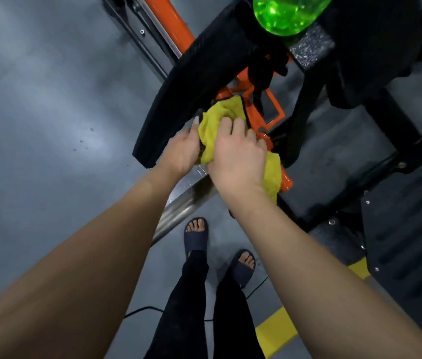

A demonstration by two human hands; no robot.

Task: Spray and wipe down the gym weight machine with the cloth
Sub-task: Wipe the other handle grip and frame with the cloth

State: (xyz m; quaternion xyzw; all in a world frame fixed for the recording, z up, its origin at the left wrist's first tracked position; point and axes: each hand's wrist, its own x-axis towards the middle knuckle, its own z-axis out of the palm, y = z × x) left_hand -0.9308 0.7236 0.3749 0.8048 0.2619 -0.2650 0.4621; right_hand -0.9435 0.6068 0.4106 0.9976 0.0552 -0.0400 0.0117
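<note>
A crumpled yellow cloth [213,125] is bunched against the orange frame [261,117] of the weight machine, just under a long black pad [191,81]. My right hand [238,156] lies over the cloth with its fingers curled into it. My left hand [182,151] holds the cloth's left edge, thumb up against the pad. A green translucent spray bottle [285,11] stands on the machine's black seat [365,35] at the top of the view.
A steel bar [181,208] runs diagonally below my hands. Black machine base and foot plates [399,229] fill the right side. Grey floor [49,125] lies to the left, with yellow floor markings [274,330], a thin black cable and my feet in dark slides [197,234] below.
</note>
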